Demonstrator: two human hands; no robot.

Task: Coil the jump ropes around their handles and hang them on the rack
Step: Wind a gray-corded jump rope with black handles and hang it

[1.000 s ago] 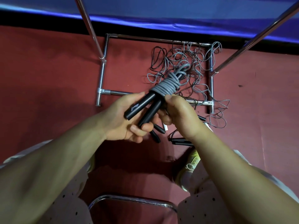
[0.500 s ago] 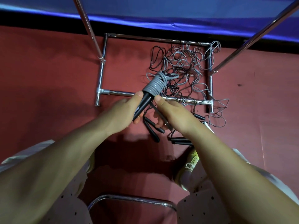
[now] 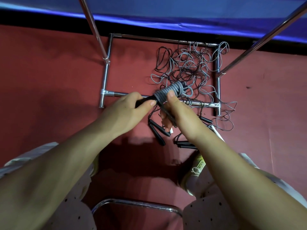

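Note:
A grey jump rope (image 3: pixel 167 92) is wound in tight turns around its two black handles. My left hand (image 3: pixel 127 108) grips one black handle just below the coil. My right hand (image 3: pixel 174 112) holds the other handle, its thumb pressing on the grey turns. Behind the coil a tangle of loose grey and black ropes (image 3: pixel 189 67) lies on the red floor inside the base of the chrome rack (image 3: pixel 106 75). More black handles (image 3: pixel 157 131) lie on the floor under my hands.
Two slanted chrome rack poles (image 3: pixel 93 29) rise at the upper left and upper right. A chrome chair rail (image 3: pixel 132 205) curves between my knees at the bottom. A yellow-green shoe (image 3: pixel 197 165) stands on the red floor. A blue mat edges the far side.
The handles swung from pointing down-left to lying flatter, and the coil shifted slightly right. My right thumb moved up onto the grey turns, and my left hand slid closer to the coil.

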